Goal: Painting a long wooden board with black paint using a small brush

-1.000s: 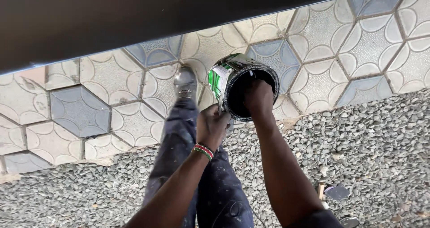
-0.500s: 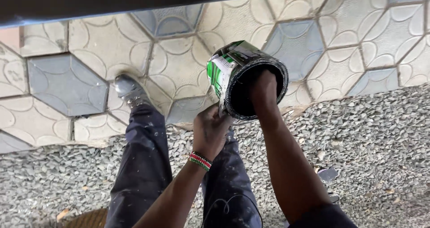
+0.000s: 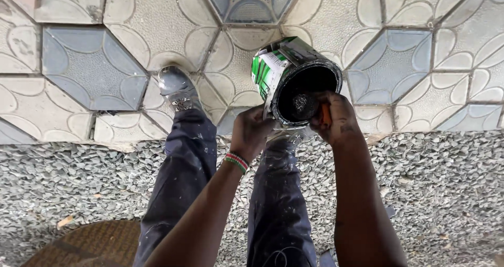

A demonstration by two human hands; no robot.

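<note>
Green-labelled paint can [image 3: 294, 80] (black inside) held by left hand [image 3: 253, 133].

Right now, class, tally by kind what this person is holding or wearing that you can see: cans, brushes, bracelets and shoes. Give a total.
Paint can: 1
Brush: 1
Bracelet: 1
Shoe: 1
Total: 4
</note>
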